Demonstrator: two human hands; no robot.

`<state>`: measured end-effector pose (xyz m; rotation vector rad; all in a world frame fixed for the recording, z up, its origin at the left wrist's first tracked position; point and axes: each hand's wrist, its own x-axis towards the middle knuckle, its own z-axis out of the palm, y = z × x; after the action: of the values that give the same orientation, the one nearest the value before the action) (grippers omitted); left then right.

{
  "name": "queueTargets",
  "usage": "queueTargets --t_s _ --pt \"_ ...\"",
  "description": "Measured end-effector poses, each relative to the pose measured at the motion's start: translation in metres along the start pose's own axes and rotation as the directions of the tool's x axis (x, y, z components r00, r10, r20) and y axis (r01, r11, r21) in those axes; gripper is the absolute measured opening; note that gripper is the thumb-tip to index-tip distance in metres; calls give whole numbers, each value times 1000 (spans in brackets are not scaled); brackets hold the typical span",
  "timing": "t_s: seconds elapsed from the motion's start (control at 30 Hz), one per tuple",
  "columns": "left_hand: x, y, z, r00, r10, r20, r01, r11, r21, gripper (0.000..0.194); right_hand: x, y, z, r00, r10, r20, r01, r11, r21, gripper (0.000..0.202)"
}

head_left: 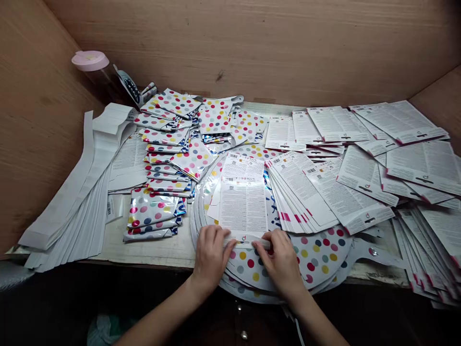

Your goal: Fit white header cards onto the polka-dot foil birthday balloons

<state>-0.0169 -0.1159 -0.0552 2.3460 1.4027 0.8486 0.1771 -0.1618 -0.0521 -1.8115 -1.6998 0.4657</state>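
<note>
Brown board walls (245,48) close in a pale table (154,251), its front edge running just below the work. Near the middle lies a pile of round, spotted foils (329,257), and on top of it is the card (243,206), printed side up, slotted edge toward the person. A second card (248,166) shows just beyond it, partly covered.

The left hand (212,254) and the right hand (281,257) are at the two near corners of the card. The fingers of each are curled in narrow and grip a corner, thumbs turned inward toward the slot; whether the near edge is folded there I cannot tell.

To handle this edge well, it would help to press evenly with both thumbs, so that the line runs square to the sides and neither corner rides ahead. The slot and the small logo sit between the thumbs and make a fair guide for centring. The foils beneath look slick and uneven, so a light downward pressure should stop the card from skating. The fanned cards (302,192) lie close to the right hand, so that elbow is best held low and in; the packets (154,209) on the left leave more room
</note>
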Motion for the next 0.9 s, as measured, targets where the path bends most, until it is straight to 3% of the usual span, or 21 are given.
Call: queueTargets --t_s 0.1,0.2,0.3,0.37,0.43,0.47,0.53,0.57,0.6,0.7,0.77,0.83,0.9 --pt "6 5 -2 975 -221 -28 222 957 186 45 1 -2 6 970 219 -103 -229 968 -103 34" --pt "9 4 -9 937 -348 33 332 915 231 43 -1 -10 10 939 319 -129 -331 939 -87 39" --pt "11 3 -22 867 -470 167 480 877 -17 36 -4 -21 6 908 414 -63 -397 900 180 37" --pt "19 3 -33 821 -458 341 556 777 -295 29 3 -22 -8 894 421 157 -440 752 490 36" --pt "37 4 -39 830 -389 400 547 709 -445 31 26 -10 -33 883 377 280 -461 580 672 35" --pt "49 3 -39 854 -379 355 511 740 -438 35 44 1 -49 883 398 249 -449 558 698 36" --pt "77 0 -32 906 -394 154 420 883 -208 52 92 33 -85 858 510 -63 -349 668 657 39" --pt "91 -3 -26 916 -388 101 392 920 -21 62 120 51 -104 793 556 -248 -327 733 597 39" --pt "104 -6 -19 912 -399 90 388 914 123 74 147 69 -122 741 577 -343 -326 756 568 36" --pt "128 -14 2 896 -433 101 389 873 294 88 214 111 -167 653 607 -454 -367 777 511 35" --pt "132 -17 10 889 -445 107 401 871 285 80 237 124 -187 609 604 -514 -410 794 449 40" --pt "131 -17 12 883 -459 100 422 869 259 66 244 125 -195 575 560 -597 -437 827 355 48" --pt "129 -16 12 872 -484 81 454 858 240 60 235 115 -191 593 457 -663 -417 879 233 56"
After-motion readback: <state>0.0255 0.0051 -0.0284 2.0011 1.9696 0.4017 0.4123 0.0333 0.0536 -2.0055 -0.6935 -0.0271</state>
